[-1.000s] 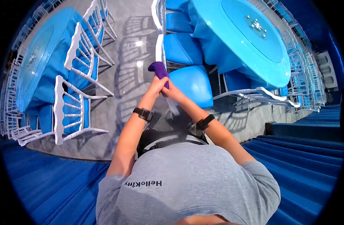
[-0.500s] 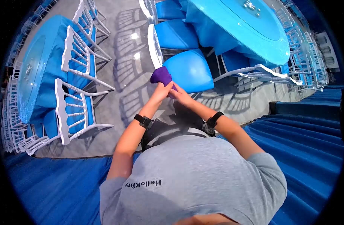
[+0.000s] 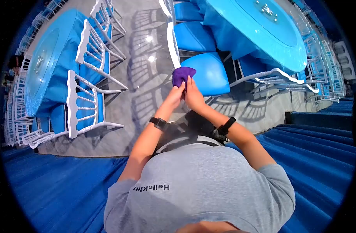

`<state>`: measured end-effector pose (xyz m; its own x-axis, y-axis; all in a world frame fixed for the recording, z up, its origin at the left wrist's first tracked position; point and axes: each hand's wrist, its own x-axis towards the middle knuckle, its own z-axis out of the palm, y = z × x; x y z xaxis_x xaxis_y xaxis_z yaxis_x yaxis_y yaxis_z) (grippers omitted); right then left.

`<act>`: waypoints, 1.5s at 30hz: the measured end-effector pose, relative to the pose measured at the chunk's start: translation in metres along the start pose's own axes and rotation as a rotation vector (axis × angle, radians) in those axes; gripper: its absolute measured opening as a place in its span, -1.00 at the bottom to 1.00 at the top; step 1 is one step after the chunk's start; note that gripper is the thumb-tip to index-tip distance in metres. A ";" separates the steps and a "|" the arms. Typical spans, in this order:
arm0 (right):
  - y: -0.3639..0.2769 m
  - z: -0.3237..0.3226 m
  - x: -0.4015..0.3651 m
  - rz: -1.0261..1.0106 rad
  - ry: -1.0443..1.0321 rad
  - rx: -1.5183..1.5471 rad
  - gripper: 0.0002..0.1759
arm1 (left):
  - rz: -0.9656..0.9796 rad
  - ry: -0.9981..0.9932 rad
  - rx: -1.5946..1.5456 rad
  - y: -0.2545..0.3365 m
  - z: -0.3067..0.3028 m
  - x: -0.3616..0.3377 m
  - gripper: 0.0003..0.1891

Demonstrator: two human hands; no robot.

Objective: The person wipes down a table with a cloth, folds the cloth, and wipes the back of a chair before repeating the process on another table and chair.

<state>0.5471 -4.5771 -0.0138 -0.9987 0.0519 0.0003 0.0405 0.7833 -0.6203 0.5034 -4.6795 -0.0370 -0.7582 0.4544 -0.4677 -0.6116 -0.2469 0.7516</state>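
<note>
A purple cloth (image 3: 183, 75) is bunched up between my two hands, in front of the blue seat (image 3: 209, 73) of a white chair. My left hand (image 3: 174, 97) grips the cloth's lower left side. Against its lower right side my right hand (image 3: 193, 94) presses, with the fingers pointing up and close to the other hand. The cloth hides part of the chair's backrest edge (image 3: 172, 44). Both wrists wear black bands.
A round table (image 3: 259, 35) with a glossy blue top stands at the upper right, ringed by chairs. Another blue table (image 3: 44, 66) and white chairs (image 3: 72, 105) are on the left. Blue draped fabric (image 3: 310, 155) lies along the lower right.
The view has shifted, so tables and chairs appear further right. The purple cloth has changed shape and now bulges to the right above my fingers. My right hand's fingers point more upward.
</note>
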 end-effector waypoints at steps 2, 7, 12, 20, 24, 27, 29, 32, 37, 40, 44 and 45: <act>0.007 0.002 -0.003 -0.098 0.063 0.055 -0.30 | -0.079 -0.147 -0.251 0.001 -0.006 0.003 -0.63; 0.048 0.002 0.017 -0.013 -0.213 0.612 -0.29 | 0.220 0.188 0.231 -0.009 0.014 0.033 -0.58; 0.039 -0.002 0.039 0.102 -0.438 0.990 -0.29 | 0.633 0.447 0.713 0.000 0.010 0.055 -0.36; -0.007 0.014 0.114 -0.247 -0.039 0.391 -0.21 | 0.072 0.223 0.126 0.095 -0.021 0.075 -0.52; -0.010 0.023 0.144 -0.127 -0.010 0.502 -0.19 | 0.007 0.149 -0.057 0.095 -0.034 0.101 -0.52; 0.015 0.047 0.177 0.090 -0.140 0.816 -0.13 | -0.003 0.182 -0.061 0.099 -0.027 0.119 -0.49; 0.024 0.047 0.185 0.167 -0.199 0.979 -0.12 | 0.058 0.234 0.066 0.103 -0.026 0.130 -0.54; 0.038 0.067 0.203 0.230 -0.264 1.147 -0.14 | 0.202 0.204 0.330 0.112 -0.036 0.149 -0.60; 0.020 0.047 0.225 0.172 -0.043 1.041 -0.35 | 0.276 0.105 0.370 0.122 -0.055 0.203 -0.59; 0.001 0.031 0.252 0.041 0.112 0.681 -0.29 | 0.072 -0.002 0.160 0.141 -0.060 0.224 -0.48; -0.024 0.014 0.265 0.273 0.093 0.342 -0.22 | -0.138 -0.130 0.017 0.155 -0.057 0.221 -0.38; -0.012 0.022 0.270 0.218 0.187 0.314 -0.25 | -0.132 -0.159 -0.037 0.158 -0.051 0.220 -0.35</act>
<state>0.2760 -4.5863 -0.0234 -0.9435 0.3296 -0.0330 0.2095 0.5167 -0.8301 0.2283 -4.6619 -0.0443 -0.6276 0.6138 -0.4790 -0.7133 -0.2067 0.6697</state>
